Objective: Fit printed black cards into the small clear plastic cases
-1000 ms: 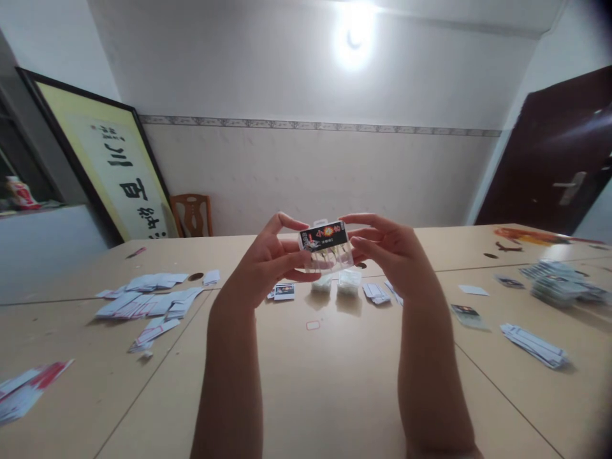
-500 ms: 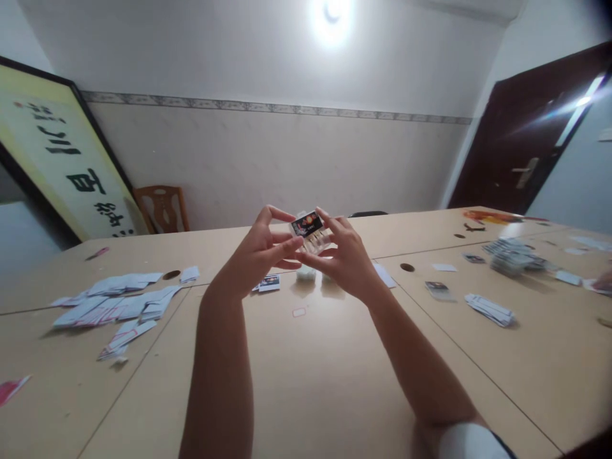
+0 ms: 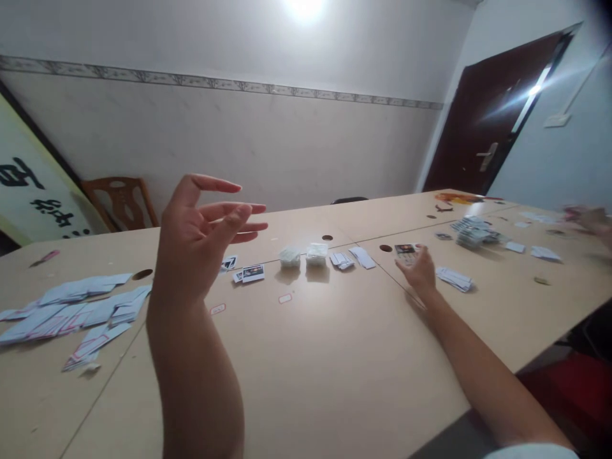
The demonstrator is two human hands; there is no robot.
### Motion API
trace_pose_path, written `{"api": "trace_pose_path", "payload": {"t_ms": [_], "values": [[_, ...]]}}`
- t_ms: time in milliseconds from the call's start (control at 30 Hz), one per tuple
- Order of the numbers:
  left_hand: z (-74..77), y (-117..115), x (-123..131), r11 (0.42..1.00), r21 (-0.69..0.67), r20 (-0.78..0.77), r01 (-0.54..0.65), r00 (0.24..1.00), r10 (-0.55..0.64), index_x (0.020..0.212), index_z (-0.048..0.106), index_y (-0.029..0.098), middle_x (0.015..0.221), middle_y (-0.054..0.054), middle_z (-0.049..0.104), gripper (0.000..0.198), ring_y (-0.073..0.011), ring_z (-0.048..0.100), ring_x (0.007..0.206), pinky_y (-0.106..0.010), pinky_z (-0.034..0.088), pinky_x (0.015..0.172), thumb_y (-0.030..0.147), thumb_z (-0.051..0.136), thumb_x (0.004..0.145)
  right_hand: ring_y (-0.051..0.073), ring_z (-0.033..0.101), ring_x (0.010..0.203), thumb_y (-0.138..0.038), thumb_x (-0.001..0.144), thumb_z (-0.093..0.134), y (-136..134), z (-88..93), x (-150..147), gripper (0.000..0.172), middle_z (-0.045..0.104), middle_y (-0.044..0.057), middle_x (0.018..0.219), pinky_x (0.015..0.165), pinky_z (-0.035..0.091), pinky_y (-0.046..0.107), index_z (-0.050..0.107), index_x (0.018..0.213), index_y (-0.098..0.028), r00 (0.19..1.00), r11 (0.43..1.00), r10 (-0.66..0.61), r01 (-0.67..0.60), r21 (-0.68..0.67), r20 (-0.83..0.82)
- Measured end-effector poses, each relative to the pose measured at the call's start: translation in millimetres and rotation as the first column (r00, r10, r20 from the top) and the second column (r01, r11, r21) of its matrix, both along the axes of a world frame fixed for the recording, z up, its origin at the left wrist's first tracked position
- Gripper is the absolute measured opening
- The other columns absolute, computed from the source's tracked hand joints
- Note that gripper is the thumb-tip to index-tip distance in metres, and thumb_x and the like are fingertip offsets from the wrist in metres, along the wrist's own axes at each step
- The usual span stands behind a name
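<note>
Where the right hand (image 3: 419, 274) is reaching out over the right side of the table (image 3: 306, 376), a small plastic box (image 3: 405, 250) is lying at its fingertips, beside a round hole (image 3: 385, 248). The box is showing a dark label with a reddish patch along its upper part, while its lower part is looking clear and pale. As the hand is blurring and partly covering it, I cannot fairly tell whether the fingers are gripping the box or only touching it. A bundle of paper strips (image 3: 454, 279) is lying just to the right of that hand. The left hand (image 3: 196, 236) is hanging in the air above the table, its thumb and loosely curled fingers standing open.

Compared with half a second earlier, the hands are no longer meeting around a box; they are standing well apart. Two stacks of clear boxes (image 3: 316, 255) are now showing fully between them, and the framed picture (image 3: 23, 172) is slipping further out of view.
</note>
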State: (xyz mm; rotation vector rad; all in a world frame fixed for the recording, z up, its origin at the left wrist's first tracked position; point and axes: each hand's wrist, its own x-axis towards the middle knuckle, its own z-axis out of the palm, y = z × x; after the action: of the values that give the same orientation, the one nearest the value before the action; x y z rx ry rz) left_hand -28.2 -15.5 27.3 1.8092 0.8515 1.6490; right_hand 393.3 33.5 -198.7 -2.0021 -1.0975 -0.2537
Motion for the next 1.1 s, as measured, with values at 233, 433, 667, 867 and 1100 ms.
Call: {"api": "trace_pose_path", "payload": {"t_ms": [233,433,667,867,1100], "values": [[7.6,-17,1,0.970,0.179,0.166,-0.167,0.976,0.138,0.085,0.061,0.021,0.064,0.009,0.068,0.016,-0.0115,0.069,0.056,-0.022,0.055,0.046,0.020,0.076,0.079,0.037,0.061,0.113,-0.041,0.083,0.066,6,-17.9,24,0.071,0.062,0.028,0.122,0.089,0.045,0.043,0.039,0.139,-0.007,0.980,0.956,-0.200,0.194,-0.219,-0.001],[-50.3,58,-30,0.948,0.217,-0.228,-0.231,0.933,0.280,0.083,0.058,0.021,0.056,0.007,0.061,0.005,-0.0066,0.049,0.039,-0.018,0.038,0.038,0.024,0.062,0.083,0.041,0.062,0.113,-0.045,0.085,0.061,8,-29.4,34,0.072,0.064,0.027,0.120,0.093,0.044,0.053,0.037,0.143,-0.010,0.973,0.918,-0.227,0.199,-0.343,-0.044],[-188.8,109,-59,0.936,0.177,-0.552,-0.305,0.756,0.352,0.078,0.058,0.020,0.065,0.001,0.061,0.008,-0.0140,0.056,0.055,-0.025,0.044,0.054,0.022,0.054,0.085,0.043,0.023,0.149,-0.048,0.090,0.052,24,-39.7,-13,0.064,0.031,0.028,0.158,0.107,0.029,0.064,0.040,0.142,-0.013,0.981,0.994,-0.092,0.079,0.082,0.169],[-235.9,126,-52,0.906,0.188,-0.635,-0.380,0.657,0.407,0.080,0.056,0.021,0.086,-0.007,0.063,0.010,-0.0231,0.061,0.082,-0.034,0.051,0.077,0.016,0.049,0.086,0.036,0.033,0.147,-0.034,0.094,0.050,44,-41.1,-143,0.041,0.045,0.022,0.152,0.110,0.028,0.061,0.049,0.132,-0.019,0.842,0.855,0.407,-0.488,0.177,0.354],[-243.0,137,-52,0.865,0.185,-0.713,-0.466,0.542,0.445,0.118,0.060,0.016,0.125,-0.015,0.064,0.033,-0.0334,0.053,0.123,-0.047,0.042,0.103,0.014,0.055,0.086,0.034,0.032,0.149,-0.020,0.091,0.049,69,-35.0,-240,0.035,0.045,0.021,0.153,0.111,0.034,0.056,0.058,0.124,-0.014,0.557,0.573,0.759,-0.817,0.061,0.339]]}}
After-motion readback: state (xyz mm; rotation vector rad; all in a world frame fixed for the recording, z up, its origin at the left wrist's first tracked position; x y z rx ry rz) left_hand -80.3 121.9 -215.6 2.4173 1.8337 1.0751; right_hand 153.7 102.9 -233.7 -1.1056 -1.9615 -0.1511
